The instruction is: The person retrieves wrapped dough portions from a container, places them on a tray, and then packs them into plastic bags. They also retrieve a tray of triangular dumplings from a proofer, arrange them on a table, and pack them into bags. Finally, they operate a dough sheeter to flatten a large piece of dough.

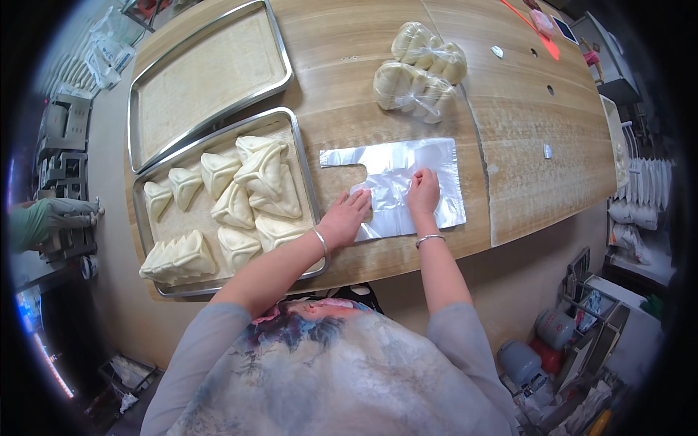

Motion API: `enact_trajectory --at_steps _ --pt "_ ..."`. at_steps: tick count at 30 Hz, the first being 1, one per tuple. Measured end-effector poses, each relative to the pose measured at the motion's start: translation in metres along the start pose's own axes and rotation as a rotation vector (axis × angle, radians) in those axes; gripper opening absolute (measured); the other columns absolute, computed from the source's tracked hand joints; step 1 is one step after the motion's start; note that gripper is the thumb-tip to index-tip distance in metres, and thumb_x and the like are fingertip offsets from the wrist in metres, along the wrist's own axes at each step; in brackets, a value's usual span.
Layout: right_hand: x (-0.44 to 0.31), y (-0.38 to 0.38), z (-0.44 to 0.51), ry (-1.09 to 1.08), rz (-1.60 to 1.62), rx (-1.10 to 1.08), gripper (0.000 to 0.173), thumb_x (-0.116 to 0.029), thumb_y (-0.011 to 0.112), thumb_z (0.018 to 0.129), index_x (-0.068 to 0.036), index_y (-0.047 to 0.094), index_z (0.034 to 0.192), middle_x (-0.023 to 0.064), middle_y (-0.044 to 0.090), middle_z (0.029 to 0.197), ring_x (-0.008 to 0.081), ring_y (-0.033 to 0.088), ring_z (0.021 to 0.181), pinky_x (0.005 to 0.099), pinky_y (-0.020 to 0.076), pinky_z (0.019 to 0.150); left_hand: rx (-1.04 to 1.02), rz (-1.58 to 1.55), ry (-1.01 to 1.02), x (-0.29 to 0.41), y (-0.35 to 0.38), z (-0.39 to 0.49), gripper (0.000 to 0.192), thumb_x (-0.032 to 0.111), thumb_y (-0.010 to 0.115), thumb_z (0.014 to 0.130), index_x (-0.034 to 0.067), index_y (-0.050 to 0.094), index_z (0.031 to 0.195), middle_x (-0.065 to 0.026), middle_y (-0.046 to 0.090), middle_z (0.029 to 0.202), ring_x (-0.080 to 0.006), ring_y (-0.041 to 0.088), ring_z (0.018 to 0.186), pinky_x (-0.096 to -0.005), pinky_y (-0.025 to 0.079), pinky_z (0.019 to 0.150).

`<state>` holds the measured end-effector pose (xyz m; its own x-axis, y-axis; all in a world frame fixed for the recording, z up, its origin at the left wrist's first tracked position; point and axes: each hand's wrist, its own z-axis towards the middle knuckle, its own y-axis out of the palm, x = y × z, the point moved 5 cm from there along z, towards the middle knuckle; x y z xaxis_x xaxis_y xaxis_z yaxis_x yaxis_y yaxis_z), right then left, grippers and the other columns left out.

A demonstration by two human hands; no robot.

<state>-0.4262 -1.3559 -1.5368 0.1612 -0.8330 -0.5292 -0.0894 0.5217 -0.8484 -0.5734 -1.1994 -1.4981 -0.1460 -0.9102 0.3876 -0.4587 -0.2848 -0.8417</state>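
Observation:
A thin plastic bag with cut-out handles [398, 212] lies flat on the wooden table before me. My left hand [347, 217] rests with fingers spread on the bag's handle end. My right hand [423, 191] is on the middle of the bag, its fingers curled; whether they pinch the film cannot be told. Left of my hands, a metal tray [312, 191] holds several pale triangular steamed buns [262, 171], some stacked, and a row of them [179, 256] leaning together at the near left corner. Beyond the bag lie two tied clear bags of buns [414, 90] [431, 52].
A second metal tray [210, 79] with a bare liner stands behind the first, their rims close together. Small scraps [547, 151] lie on the right table section past a seam. Gas cylinders [521, 359] stand on the floor at right. A person [54, 218] is at far left.

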Motion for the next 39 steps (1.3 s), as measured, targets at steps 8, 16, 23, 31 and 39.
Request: enact_trajectory --at_steps 8,16,23,31,39 --pt "-0.016 -0.005 -0.016 -0.294 0.007 0.013 0.010 -0.005 0.065 0.081 -0.005 0.055 0.083 0.0108 0.054 0.085 0.0333 0.053 0.084 0.0436 0.0458 0.076 -0.005 -0.029 -0.004 0.000 -0.001 0.000 0.069 0.009 0.060 0.078 -0.001 0.038 0.142 -0.0133 0.027 0.155 -0.0258 0.026 0.144 -0.0464 0.025 0.116" --pt "-0.008 -0.008 0.005 0.135 0.205 -0.066 0.037 -0.012 0.073 0.079 0.001 0.051 0.105 0.0138 0.060 0.088 0.0336 0.061 0.074 0.0433 0.0491 0.072 0.004 -0.029 0.002 -0.003 -0.002 -0.001 0.067 0.009 0.061 0.077 -0.001 0.040 0.141 -0.0137 0.027 0.155 -0.0262 0.026 0.144 -0.0470 0.025 0.116" --pt "-0.016 -0.006 0.011 0.117 -0.122 -0.183 0.031 -0.014 0.075 0.077 -0.003 0.056 0.099 0.0118 0.062 0.090 0.0321 0.062 0.087 0.0417 0.0495 0.074 -0.008 -0.010 -0.006 -0.002 0.003 -0.001 0.068 0.008 0.061 0.077 0.000 0.041 0.141 -0.0138 0.026 0.156 -0.0260 0.026 0.145 -0.0465 0.024 0.116" --pt "-0.057 -0.058 -0.002 -0.465 -0.272 0.189 0.026 -0.012 0.076 0.073 -0.006 0.056 0.088 0.0090 0.059 0.091 0.0297 0.055 0.100 0.0396 0.0481 0.076 -0.004 0.000 -0.003 -0.003 0.006 -0.007 0.071 0.008 0.063 0.076 0.000 0.039 0.142 -0.0135 0.026 0.156 -0.0257 0.025 0.145 -0.0467 0.025 0.116" --pt "-0.065 -0.073 -0.010 -0.221 0.001 -0.050 0.023 -0.012 0.073 0.079 -0.006 0.058 0.096 0.0097 0.059 0.082 0.0293 0.060 0.076 0.0355 0.0475 0.066 0.043 -0.009 -0.005 -0.009 0.016 -0.010 0.070 0.007 0.063 0.076 0.000 0.040 0.142 -0.0134 0.027 0.156 -0.0255 0.026 0.144 -0.0467 0.026 0.116"
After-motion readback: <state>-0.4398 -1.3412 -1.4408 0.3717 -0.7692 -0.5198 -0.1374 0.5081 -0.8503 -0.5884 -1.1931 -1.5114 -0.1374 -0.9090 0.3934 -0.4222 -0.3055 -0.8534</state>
